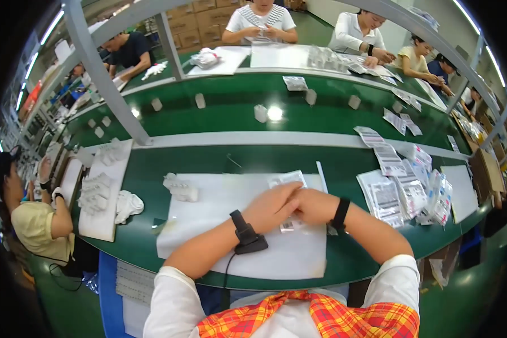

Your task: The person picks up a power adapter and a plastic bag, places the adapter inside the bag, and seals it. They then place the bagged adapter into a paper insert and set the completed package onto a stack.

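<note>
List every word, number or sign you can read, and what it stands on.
None is legible.
Packet at the left hand and right hand: print too blurred.
Packet pile at right: print too small, blurred.
Packets beyond the rail: too small.

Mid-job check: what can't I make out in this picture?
- Head view: most of the white packet, covered by the left hand and right hand; any grip on it is hidden too.
- Head view: the right hand's fingertips, behind the left hand.
- Head view: print on the piled packets, too small.
- Head view: the head of the person opposite, cut by the top edge.
</note>
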The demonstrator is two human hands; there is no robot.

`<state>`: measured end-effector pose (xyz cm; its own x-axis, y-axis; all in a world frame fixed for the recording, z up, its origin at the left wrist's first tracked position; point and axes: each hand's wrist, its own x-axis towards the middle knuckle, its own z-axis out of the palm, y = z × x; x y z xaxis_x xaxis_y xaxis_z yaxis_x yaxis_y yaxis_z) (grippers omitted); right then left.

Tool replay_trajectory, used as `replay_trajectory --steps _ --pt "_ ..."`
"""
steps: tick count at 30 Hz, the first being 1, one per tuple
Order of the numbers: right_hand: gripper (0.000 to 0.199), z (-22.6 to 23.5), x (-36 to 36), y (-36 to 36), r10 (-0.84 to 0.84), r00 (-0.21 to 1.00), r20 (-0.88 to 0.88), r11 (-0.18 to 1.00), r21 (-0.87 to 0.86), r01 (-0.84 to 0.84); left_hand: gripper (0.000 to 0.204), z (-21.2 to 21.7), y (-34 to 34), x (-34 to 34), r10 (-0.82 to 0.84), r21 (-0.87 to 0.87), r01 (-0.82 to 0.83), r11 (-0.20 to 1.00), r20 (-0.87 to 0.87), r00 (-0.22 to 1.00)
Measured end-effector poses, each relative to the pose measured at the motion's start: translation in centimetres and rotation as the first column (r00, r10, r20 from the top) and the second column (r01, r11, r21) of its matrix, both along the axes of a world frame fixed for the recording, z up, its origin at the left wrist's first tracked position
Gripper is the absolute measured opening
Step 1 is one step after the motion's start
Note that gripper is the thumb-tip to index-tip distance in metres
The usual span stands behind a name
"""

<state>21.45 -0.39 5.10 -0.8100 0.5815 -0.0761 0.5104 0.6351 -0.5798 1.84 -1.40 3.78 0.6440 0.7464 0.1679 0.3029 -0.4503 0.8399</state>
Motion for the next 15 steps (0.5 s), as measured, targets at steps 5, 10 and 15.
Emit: replay_trajectory --steps 5,10,15 --pt "0.031 0.8 0.6 -3.2 0.024 0.998 0.057 1.0 -0.02 -0.023 0.06 -2.2 1.9 -0.7 -0.092 -0.196 0.057 0.979 -0.172 0.981" --pt "0.031 3.2 3.3 -9.9 0.086 0.989 0.117 0.986 0.129 -0.101 0.065 -2.3 0.9 -0.8 -0.096 0.341 0.189 0.921 -0.271 0.958" --pt "0.029 7.8 4.5 1.7 0.053 0.997 0.058 0.903 -0.429 -0.023 0.063 0.8 1.2 0.9 -0.059 0.18 0.16 0.97 -0.466 0.883"
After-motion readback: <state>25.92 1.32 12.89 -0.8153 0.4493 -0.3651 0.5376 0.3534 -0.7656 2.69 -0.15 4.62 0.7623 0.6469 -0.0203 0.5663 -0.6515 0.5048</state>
